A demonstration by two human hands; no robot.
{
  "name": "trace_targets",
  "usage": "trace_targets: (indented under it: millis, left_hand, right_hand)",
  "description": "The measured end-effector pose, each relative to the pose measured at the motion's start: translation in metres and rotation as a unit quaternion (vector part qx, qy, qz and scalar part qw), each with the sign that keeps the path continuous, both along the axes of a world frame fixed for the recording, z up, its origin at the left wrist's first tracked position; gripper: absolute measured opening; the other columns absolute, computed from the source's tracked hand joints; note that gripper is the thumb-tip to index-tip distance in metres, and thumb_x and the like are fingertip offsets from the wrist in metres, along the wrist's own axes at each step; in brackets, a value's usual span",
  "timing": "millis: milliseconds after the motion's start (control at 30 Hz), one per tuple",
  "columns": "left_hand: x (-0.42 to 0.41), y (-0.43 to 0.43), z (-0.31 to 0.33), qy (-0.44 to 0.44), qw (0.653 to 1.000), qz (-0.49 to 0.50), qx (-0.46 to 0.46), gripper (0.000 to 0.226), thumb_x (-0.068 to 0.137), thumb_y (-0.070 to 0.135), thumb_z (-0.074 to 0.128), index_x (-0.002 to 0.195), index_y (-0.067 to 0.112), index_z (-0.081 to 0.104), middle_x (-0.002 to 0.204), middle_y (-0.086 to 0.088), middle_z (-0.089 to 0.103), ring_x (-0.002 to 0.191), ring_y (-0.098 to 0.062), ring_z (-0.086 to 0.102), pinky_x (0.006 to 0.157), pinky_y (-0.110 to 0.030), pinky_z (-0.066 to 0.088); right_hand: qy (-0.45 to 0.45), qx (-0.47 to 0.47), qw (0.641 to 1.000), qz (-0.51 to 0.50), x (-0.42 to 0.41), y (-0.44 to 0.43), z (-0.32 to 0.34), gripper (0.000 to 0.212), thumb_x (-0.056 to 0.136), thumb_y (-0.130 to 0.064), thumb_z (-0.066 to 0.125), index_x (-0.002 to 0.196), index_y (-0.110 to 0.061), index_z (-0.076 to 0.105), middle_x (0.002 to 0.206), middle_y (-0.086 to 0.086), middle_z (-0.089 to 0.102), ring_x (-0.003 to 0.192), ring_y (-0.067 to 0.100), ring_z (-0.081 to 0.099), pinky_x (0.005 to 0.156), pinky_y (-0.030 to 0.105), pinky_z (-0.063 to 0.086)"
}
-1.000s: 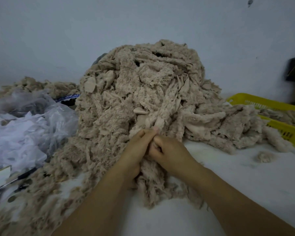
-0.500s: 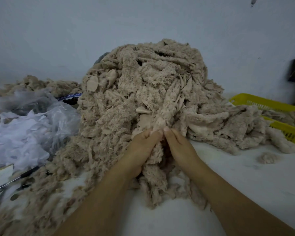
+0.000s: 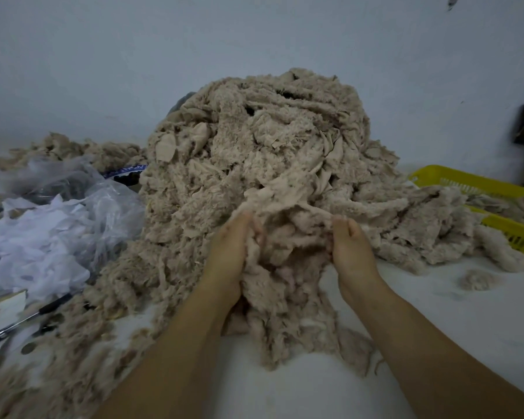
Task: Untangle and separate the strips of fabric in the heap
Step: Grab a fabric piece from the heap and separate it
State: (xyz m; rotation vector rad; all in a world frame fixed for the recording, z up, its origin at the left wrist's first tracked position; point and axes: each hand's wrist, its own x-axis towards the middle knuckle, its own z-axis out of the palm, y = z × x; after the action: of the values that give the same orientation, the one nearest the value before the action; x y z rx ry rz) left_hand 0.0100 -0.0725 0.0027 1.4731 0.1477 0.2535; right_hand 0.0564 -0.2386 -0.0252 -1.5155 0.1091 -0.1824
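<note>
The heap (image 3: 254,152) of beige, fuzzy fabric strips sits on the white desk (image 3: 451,313) against the wall, spilling forward right up to the person's forearms, so the work can be done at the near edge without reaching. Both hands are buried in that front edge and set apart from each other. The left hand (image 3: 229,255) has its fingers curled round a clump, and the right hand (image 3: 353,255) pinches the other end of what looks like the same strip (image 3: 288,204), which runs as a taut smooth band between them. To my eye that spread is deliberate: pulling sideways opens the tangle and shows where one strip ends and its neighbours cling. The fluffy bulk below the hands hangs slack, not yet freed. How many strips are caught in each grip I cannot tell. A yellow basket (image 3: 454,179) stands to the right with some of the same fabric in it, probably the place for separated pieces, handy to the right hand. Crumpled plastic bags (image 3: 58,225) lie to the left, and a small tuft (image 3: 475,279) rests alone on the desk. Most of the heap looks untouched, so the job seems far from done.
</note>
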Motion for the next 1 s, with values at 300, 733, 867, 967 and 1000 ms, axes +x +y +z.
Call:
trace_targets:
  millis: [300,733,867,967,1000]
  left_hand:
    - [0.007,0.014,0.001,0.043,0.957,0.019,-0.288,0.036,0.099,0.043,0.056,0.114,0.014,0.07,0.101,-0.009,0.077,0.091,-0.025,0.075,0.079,-0.04,0.061]
    - [0.004,0.003,-0.003,0.025,0.971,-0.087,-0.219,0.053,0.098,0.048,0.052,0.057,0.018,0.067,0.094,-0.013,0.076,0.088,-0.026,0.075,0.068,-0.037,0.061]
    - [-0.003,-0.013,-0.007,0.016,0.987,-0.1,-0.127,0.045,0.095,0.045,0.057,0.06,0.021,0.071,0.094,-0.013,0.076,0.091,-0.024,0.074,0.078,-0.037,0.058]
    - [-0.005,-0.027,-0.013,-0.027,0.997,-0.066,0.004,0.046,0.1,0.042,0.053,0.062,0.025,0.073,0.107,-0.003,0.073,0.107,-0.014,0.068,0.098,-0.036,0.049]
    - [-0.005,-0.03,-0.013,-0.047,0.996,-0.061,0.048,0.046,0.101,0.04,0.051,0.063,0.027,0.073,0.11,0.004,0.069,0.11,-0.009,0.064,0.101,-0.031,0.046]
  right_hand:
    - [-0.09,-0.047,0.99,-0.101,-0.006,-0.01,0.005,0.039,0.101,-0.026,0.044,0.068,-0.017,0.024,0.067,-0.007,0.031,0.045,0.007,0.022,0.044,0.016,0.021]
    - [-0.118,-0.256,0.949,0.143,-0.019,0.01,0.004,0.052,0.099,-0.048,0.045,0.062,-0.012,0.038,0.061,0.002,0.039,0.052,0.009,0.037,0.057,0.026,0.034]
    - [-0.071,-0.168,0.974,0.136,-0.016,0.015,0.006,0.04,0.099,-0.056,0.037,0.082,-0.029,0.062,0.097,-0.009,0.062,0.086,-0.005,0.056,0.071,0.013,0.04]
    - [-0.019,-0.067,0.982,0.178,-0.013,0.016,0.001,0.03,0.098,-0.053,0.046,0.088,-0.036,0.068,0.095,-0.019,0.071,0.093,-0.004,0.064,0.075,0.016,0.046]
    - [-0.012,-0.038,0.982,0.186,-0.011,0.016,-0.001,0.029,0.099,-0.048,0.049,0.085,-0.036,0.07,0.09,-0.019,0.073,0.088,-0.005,0.066,0.073,0.015,0.049]
